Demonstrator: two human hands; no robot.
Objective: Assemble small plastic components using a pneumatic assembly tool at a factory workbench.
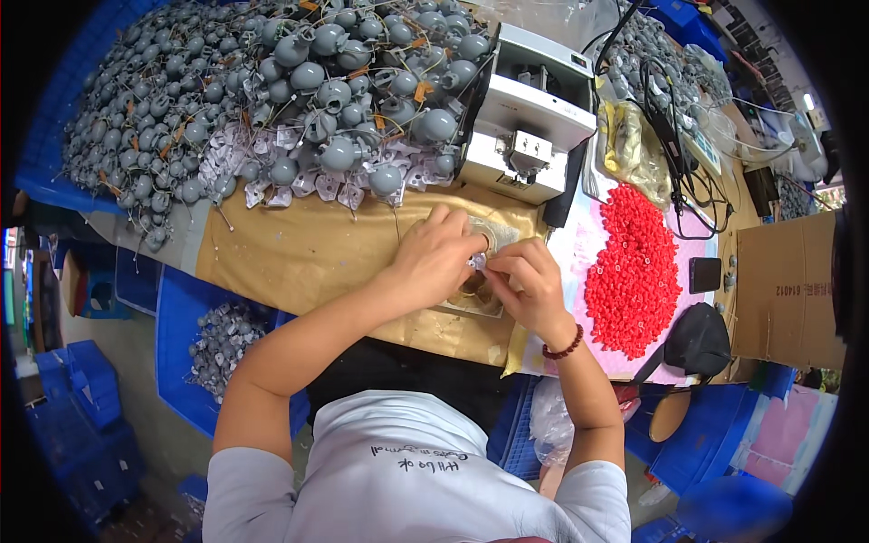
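Close together over the bench, my left hand (439, 255) and my right hand (529, 282) meet at a small whitish plastic part (477, 261). My left thumb and fingers pinch this part. The right fingertips are pressed together at its right side, and what lies between them is too small to make out. Beneath both hands lies a pale rectangular plate (493, 233), partly covered by them. Brown-gold covering (299, 249) spreads over the bench under my forearms.
Grey ball-shaped parts with wires (335, 95) heap up at the far left, beside white plastic pieces (348, 192). A white bench machine (534, 118) stands beyond my hands. Small red parts (634, 281) lie at the right, near black cables (674, 145) and a cardboard box (787, 285).
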